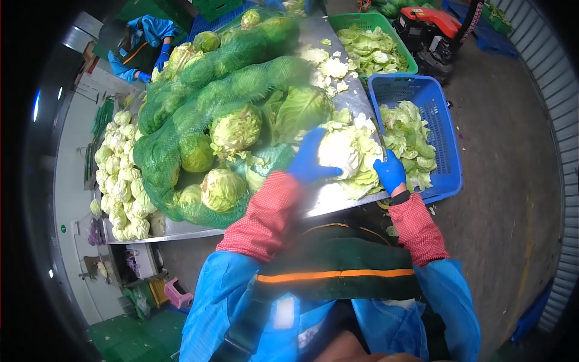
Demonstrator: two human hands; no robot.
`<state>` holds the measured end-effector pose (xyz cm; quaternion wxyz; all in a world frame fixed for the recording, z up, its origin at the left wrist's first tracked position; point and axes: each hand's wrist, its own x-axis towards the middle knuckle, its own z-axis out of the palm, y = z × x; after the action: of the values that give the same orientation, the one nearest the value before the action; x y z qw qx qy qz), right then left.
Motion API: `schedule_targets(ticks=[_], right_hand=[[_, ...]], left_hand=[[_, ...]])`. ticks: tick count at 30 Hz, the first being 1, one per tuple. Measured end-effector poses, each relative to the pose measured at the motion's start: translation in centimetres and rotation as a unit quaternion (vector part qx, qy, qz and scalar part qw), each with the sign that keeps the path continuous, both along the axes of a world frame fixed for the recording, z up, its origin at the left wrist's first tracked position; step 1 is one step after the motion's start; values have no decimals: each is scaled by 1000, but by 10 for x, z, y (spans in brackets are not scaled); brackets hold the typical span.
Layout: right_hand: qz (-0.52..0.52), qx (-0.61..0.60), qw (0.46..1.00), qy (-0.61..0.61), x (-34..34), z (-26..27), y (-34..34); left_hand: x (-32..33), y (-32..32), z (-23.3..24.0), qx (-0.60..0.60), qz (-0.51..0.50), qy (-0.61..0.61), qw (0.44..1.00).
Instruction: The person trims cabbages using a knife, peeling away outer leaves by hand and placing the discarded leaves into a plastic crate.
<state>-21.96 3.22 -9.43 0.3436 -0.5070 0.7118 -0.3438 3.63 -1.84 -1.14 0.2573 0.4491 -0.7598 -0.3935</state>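
My blue-gloved left hand (312, 158) grips the near-left side of a pale, trimmed cabbage (340, 153) on the metal table (332, 199). Loose outer leaves (362, 184) lie beneath and beside this cabbage. Just to its right, at the table's edge, my right hand (391, 171), also in a blue glove, is closed around what looks like a knife (379, 135). The narrow blade points away from me, and its handle is mostly hidden in my fist. Green mesh sacks (217, 104) of cabbages spread left of my left hand, with an untrimmed cabbage (223, 190) at the near side.
A blue plastic crate (445, 149) holding leaves stands against the table's right side. Behind it are a green crate (409, 56) of leaves and a red pallet truck (432, 22). Pale cabbages (120, 181) are piled at left. A co-worker (140, 45) stands across the table.
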Motion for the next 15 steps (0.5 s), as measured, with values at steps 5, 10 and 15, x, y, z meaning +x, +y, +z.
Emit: schedule_targets(ticks=[5, 10, 15], right_hand=[[102, -70, 991, 57, 50, 73, 19], [31, -44, 998, 33, 15, 39, 18], [55, -13, 988, 144, 8, 45, -10]], left_hand=[[-21, 8, 28, 46, 69, -166, 983], [-27, 25, 16, -46, 139, -142, 979], [-10, 34, 0, -91, 108, -118, 983]])
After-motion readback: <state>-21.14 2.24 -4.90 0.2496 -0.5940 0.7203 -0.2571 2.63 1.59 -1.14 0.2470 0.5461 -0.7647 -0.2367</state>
